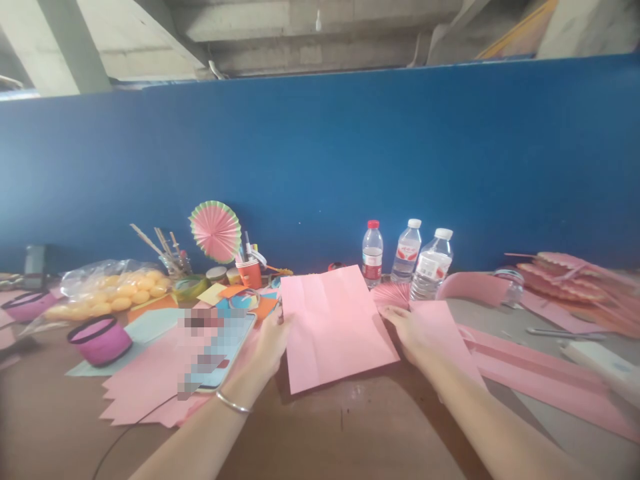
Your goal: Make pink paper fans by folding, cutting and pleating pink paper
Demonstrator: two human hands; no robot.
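A pink sheet of paper (336, 330) with faint creases is raised and tilted above the brown table in front of me. My left hand (273, 341) grips its left edge, with the fingertips partly hidden at the paper; a silver bangle (233, 403) circles that wrist. At the right edge, my right hand (406, 328) is closed with its fingertips against the sheet. Just behind the right fingers lies a pleated pink paper fan (393, 292). Another pink sheet (447, 333) lies beneath the right hand and forearm.
Left: pink sheets (145, 380), a phone (233, 353) with a cable, a purple container (103, 340), a bag of yellow balls (123, 287), an orange cup (249, 272). Behind: a round fan (215, 231), bottles (372, 257), a blue wall (320, 153). Right: folded pink strips (545, 380).
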